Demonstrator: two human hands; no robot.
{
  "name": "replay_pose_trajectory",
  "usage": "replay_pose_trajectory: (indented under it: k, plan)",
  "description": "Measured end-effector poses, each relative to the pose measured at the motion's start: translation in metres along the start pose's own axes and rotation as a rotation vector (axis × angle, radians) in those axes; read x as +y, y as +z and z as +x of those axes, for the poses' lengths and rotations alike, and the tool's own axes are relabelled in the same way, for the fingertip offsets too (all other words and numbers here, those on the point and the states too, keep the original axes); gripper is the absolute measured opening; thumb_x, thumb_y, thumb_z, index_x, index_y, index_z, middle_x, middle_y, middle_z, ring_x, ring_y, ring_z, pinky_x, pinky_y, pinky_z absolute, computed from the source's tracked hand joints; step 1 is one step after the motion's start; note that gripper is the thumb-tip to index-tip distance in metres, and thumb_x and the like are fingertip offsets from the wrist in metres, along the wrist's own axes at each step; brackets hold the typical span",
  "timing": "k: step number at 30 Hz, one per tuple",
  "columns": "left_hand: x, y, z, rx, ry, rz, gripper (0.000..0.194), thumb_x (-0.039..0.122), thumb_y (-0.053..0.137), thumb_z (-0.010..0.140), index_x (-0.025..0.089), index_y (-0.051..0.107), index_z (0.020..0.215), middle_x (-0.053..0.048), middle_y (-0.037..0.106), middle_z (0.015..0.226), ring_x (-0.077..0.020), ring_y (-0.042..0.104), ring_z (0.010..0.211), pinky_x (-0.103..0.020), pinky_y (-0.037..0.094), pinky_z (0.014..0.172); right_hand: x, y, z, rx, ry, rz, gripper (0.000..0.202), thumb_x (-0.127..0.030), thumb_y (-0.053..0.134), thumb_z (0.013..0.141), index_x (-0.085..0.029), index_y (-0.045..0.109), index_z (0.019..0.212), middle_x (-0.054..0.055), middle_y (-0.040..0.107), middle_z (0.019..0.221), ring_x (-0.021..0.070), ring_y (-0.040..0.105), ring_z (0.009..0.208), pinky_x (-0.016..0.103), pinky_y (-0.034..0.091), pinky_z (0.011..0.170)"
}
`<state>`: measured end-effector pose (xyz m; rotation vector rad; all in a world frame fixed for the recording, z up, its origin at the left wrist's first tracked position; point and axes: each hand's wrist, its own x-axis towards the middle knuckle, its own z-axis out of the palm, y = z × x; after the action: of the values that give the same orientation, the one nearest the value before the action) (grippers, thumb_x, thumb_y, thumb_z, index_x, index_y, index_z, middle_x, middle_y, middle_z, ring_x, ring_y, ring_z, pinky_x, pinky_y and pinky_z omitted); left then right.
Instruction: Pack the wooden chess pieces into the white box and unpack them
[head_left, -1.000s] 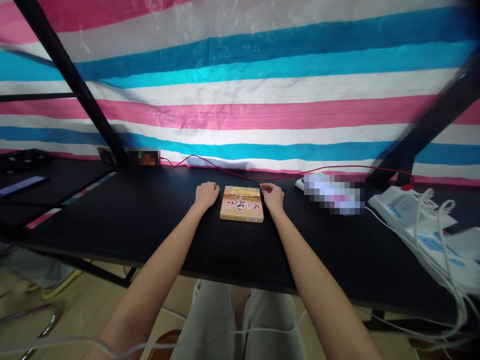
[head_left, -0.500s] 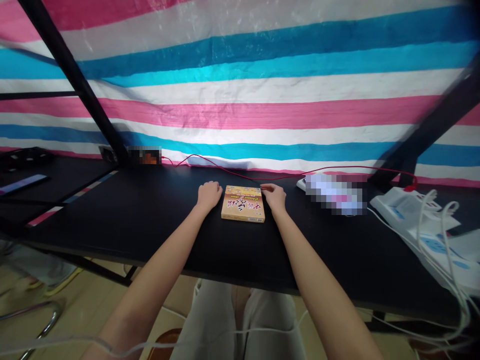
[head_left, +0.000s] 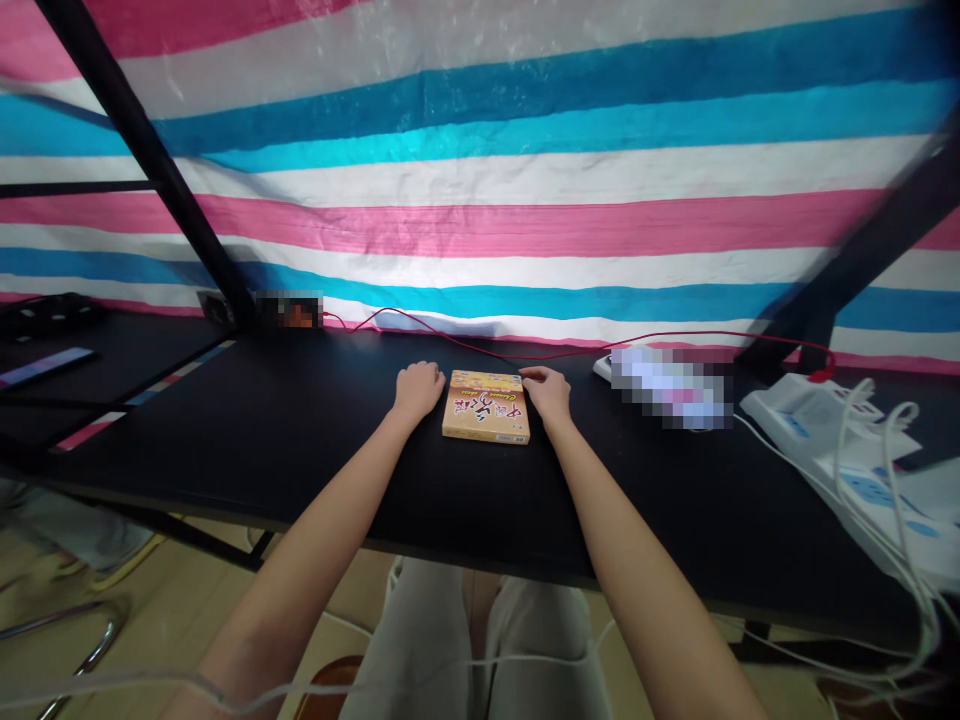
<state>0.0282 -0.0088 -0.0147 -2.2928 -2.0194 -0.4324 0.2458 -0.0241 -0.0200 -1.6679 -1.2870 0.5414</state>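
A flat yellow-brown Chinese chess box (head_left: 486, 408) lies on the black table (head_left: 300, 430), between my two hands. My left hand (head_left: 421, 388) rests on the table just left of the box, its fingers curled together with nothing visible in them. On the other side, my right hand (head_left: 548, 389) rests close to the box's right edge, thumb and forefinger a little apart. It holds nothing that I can see.
White power strips (head_left: 847, 450) with white cables stand at the right. A blurred-out white object (head_left: 671, 388) lies nearer the middle. A thin red cable (head_left: 450, 338) runs along the back, before a striped sheet (head_left: 525, 230). Black frame bars (head_left: 150, 150) rise at both sides.
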Motion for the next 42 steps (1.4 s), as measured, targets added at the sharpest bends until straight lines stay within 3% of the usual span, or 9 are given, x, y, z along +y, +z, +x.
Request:
replay_pose_trajectory:
  k: [10, 21, 29, 37, 42]
  plan:
    - [0.001, -0.001, 0.000, -0.008, -0.009, 0.011, 0.033, 0.030, 0.031, 0.087, 0.015, 0.061, 0.085, -0.014, 0.062, 0.096, -0.0255, 0.058, 0.092, -0.035, 0.041, 0.076, 0.002, 0.001, 0.002, -0.015, -0.015, -0.025, 0.024, -0.013, 0.052, 0.066, -0.017, 0.070, 0.081, 0.004, 0.070, 0.082, 0.0159, 0.063, 0.080, 0.025, 0.045, 0.081]
    - [0.013, -0.004, -0.003, -0.042, -0.010, -0.219, 0.037, 0.040, 0.028, 0.090, 0.019, 0.058, 0.089, -0.009, 0.065, 0.089, -0.0224, 0.059, 0.082, -0.031, 0.041, 0.070, 0.000, 0.006, 0.002, -0.060, 0.047, 0.120, 0.045, -0.006, 0.035, 0.058, -0.020, 0.070, 0.081, 0.001, 0.069, 0.088, 0.0161, 0.061, 0.088, 0.027, 0.044, 0.084]
    - [0.014, -0.001, -0.002, 0.012, 0.013, -0.247, 0.040, 0.039, 0.031, 0.088, 0.018, 0.062, 0.099, -0.012, 0.058, 0.103, -0.0265, 0.050, 0.098, -0.038, 0.041, 0.081, 0.000, 0.009, 0.000, -0.065, 0.008, 0.179, 0.041, -0.008, 0.035, 0.056, -0.020, 0.069, 0.077, 0.001, 0.068, 0.085, 0.0168, 0.059, 0.088, 0.028, 0.044, 0.083]
    - [0.024, 0.007, -0.002, -0.028, 0.023, -0.439, 0.037, 0.036, 0.032, 0.087, 0.018, 0.062, 0.100, -0.009, 0.058, 0.105, -0.0232, 0.048, 0.102, -0.039, 0.036, 0.093, -0.011, 0.015, -0.008, -0.023, -0.084, 0.056, 0.034, -0.021, 0.034, 0.076, -0.018, 0.066, 0.085, 0.006, 0.065, 0.096, 0.0198, 0.055, 0.095, 0.035, 0.037, 0.091]
    - [0.036, 0.009, -0.005, -0.034, 0.008, -0.662, 0.030, 0.031, 0.038, 0.085, 0.016, 0.058, 0.102, -0.009, 0.058, 0.109, -0.0211, 0.048, 0.107, -0.037, 0.032, 0.099, -0.010, 0.024, -0.010, -0.019, -0.091, 0.102, 0.031, -0.025, 0.039, 0.076, -0.018, 0.065, 0.091, 0.007, 0.064, 0.099, 0.0213, 0.054, 0.097, 0.037, 0.035, 0.092]
